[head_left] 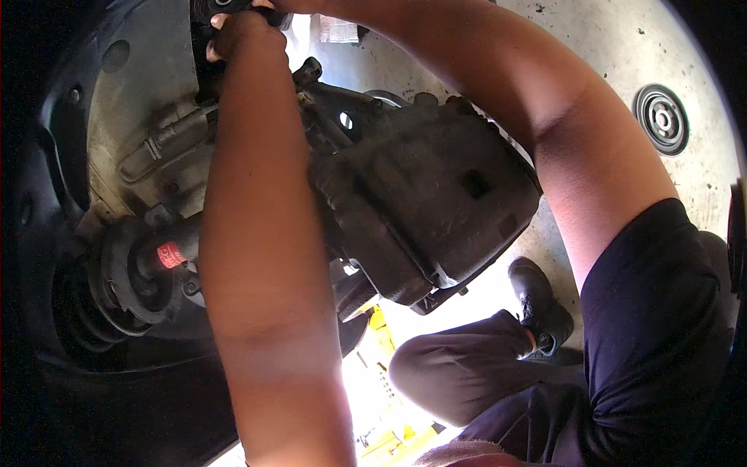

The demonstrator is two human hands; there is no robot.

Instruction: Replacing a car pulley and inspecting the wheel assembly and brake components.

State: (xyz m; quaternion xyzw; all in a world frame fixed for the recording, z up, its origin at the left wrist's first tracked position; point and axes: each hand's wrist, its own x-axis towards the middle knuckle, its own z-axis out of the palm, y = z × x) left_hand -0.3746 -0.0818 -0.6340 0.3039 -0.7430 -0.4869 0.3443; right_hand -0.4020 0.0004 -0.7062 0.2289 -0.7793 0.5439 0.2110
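Observation:
At the top edge, a black round pulley with a bright metal centre is partly cut off by the frame. My left hand reaches up to it, its fingers bent and closed against the pulley's lower side. My right hand comes in from the right to the same spot, mostly beyond the top edge, so its grip is hidden. Between and behind my arms hangs the dark underside of an engine, with a large boxy oil pan.
A second black pulley lies on the stained pale floor at right. At left are a dark wheel-well liner and a shaft with a red label. My shoe and a yellow object are below the engine.

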